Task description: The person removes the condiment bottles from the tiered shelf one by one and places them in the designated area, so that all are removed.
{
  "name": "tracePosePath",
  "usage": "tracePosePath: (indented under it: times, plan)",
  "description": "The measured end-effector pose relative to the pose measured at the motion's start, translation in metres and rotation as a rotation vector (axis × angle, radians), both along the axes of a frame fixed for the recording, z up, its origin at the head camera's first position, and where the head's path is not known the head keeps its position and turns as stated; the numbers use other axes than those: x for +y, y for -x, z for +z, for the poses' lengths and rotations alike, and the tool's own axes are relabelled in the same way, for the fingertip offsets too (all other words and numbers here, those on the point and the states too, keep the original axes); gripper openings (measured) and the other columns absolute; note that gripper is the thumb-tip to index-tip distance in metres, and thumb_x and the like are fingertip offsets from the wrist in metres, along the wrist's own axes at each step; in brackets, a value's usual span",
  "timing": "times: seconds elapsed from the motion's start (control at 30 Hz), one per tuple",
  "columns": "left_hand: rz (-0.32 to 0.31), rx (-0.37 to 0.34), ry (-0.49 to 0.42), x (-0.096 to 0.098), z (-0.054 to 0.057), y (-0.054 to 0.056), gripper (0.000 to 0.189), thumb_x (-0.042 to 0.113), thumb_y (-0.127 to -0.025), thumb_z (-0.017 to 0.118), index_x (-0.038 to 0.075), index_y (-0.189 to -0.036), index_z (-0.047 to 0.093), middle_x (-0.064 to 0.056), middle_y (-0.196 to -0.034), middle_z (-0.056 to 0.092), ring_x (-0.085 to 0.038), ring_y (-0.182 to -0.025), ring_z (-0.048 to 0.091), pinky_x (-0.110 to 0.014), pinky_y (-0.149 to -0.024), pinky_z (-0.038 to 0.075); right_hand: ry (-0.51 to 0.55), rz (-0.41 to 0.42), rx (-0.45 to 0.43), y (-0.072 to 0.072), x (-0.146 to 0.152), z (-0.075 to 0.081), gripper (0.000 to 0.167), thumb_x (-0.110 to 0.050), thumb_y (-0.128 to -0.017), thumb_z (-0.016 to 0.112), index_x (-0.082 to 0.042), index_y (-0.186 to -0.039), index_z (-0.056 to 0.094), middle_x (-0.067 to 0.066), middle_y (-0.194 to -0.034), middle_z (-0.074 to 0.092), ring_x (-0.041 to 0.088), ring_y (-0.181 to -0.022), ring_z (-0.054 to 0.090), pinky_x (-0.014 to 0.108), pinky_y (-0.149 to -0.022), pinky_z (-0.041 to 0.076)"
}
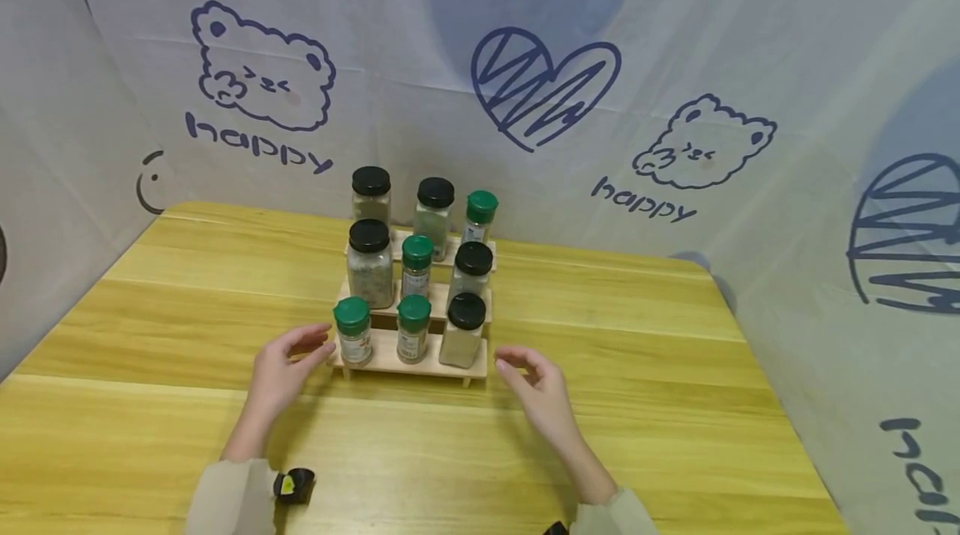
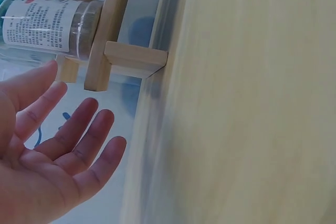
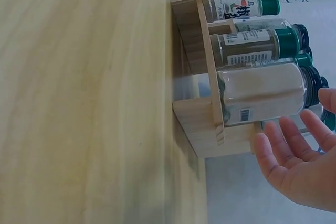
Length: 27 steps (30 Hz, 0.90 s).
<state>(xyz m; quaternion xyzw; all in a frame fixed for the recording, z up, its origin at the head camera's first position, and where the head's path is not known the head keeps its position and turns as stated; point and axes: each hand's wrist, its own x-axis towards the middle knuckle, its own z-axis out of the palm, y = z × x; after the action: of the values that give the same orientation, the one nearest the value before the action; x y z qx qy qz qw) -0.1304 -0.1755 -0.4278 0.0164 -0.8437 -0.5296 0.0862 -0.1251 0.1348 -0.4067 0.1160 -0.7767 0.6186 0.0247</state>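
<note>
A three-tier wooden spice rack [image 1: 390, 362] stands at the table's middle back, bearing several spice jars with green or black lids. Its bottom step carries two green-lidded jars [image 1: 353, 333] [image 1: 412, 332] and a black-lidded square jar [image 1: 462, 333]. My left hand [image 1: 283, 368] is beside the rack's left end, fingers loosely bent, thumb tip close to the step. In the left wrist view its fingers [image 2: 84, 129] are spread below the rack end, holding nothing. My right hand [image 1: 536, 389] stands off the right end, palm toward the rack. The right wrist view shows those fingers [image 3: 286, 145] relaxed beside the black-lidded jar.
The rack rests on a yellow wood-grain table [image 1: 637, 402]. Behind it hangs a pale cloth [image 1: 405, 52] printed with bears and hearts. A black wrist strap piece [image 1: 296, 485] sits at the left sleeve [image 1: 232, 497].
</note>
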Motion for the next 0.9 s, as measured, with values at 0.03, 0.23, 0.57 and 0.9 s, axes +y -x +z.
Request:
tracePosePath:
  times: [0.03, 0.23, 0.57, 0.9]
  plan:
    - [-0.006, -0.012, -0.002, 0.0, -0.001, 0.001, 0.033, 0.013, -0.087, 0.059, -0.005, -0.116, 0.056, -0.025, -0.108, 0.057, -0.035, -0.098, 0.054, -0.046, -0.083, 0.045, 0.005, 0.0, 0.003, 0.002, -0.001, 0.0, 0.024, -0.008, -0.088, 0.057, 0.007, -0.105, 0.058, 0.02, -0.103, 0.058, 0.023, -0.094, 0.056, 0.025, -0.077, 0.049]
    - [-0.037, -0.071, -0.014, -0.001, -0.004, 0.005, 0.038, 0.014, -0.088, 0.058, -0.003, -0.122, 0.051, -0.026, -0.111, 0.055, -0.036, -0.101, 0.052, -0.046, -0.084, 0.044, 0.033, 0.002, 0.026, 0.008, -0.008, 0.004, 0.026, -0.004, -0.087, 0.057, 0.008, -0.11, 0.055, 0.023, -0.106, 0.055, 0.022, -0.095, 0.053, 0.024, -0.076, 0.048]
    - [-0.104, -0.141, 0.017, -0.002, -0.003, 0.009, 0.042, 0.013, -0.089, 0.055, -0.006, -0.125, 0.046, -0.029, -0.115, 0.051, -0.039, -0.103, 0.05, -0.048, -0.086, 0.043, 0.065, 0.007, 0.057, 0.014, -0.015, 0.012, 0.028, -0.005, -0.087, 0.057, 0.006, -0.112, 0.053, 0.018, -0.108, 0.055, 0.023, -0.097, 0.052, 0.025, -0.077, 0.047]
    - [-0.125, -0.19, 0.066, -0.003, -0.002, 0.011, 0.041, 0.009, -0.088, 0.057, -0.008, -0.123, 0.048, -0.028, -0.11, 0.054, -0.036, -0.098, 0.053, -0.04, -0.076, 0.047, 0.059, 0.017, 0.081, 0.019, -0.019, 0.021, 0.032, 0.001, -0.082, 0.061, 0.007, -0.114, 0.054, 0.021, -0.109, 0.055, 0.039, -0.097, 0.051, 0.028, -0.073, 0.048]
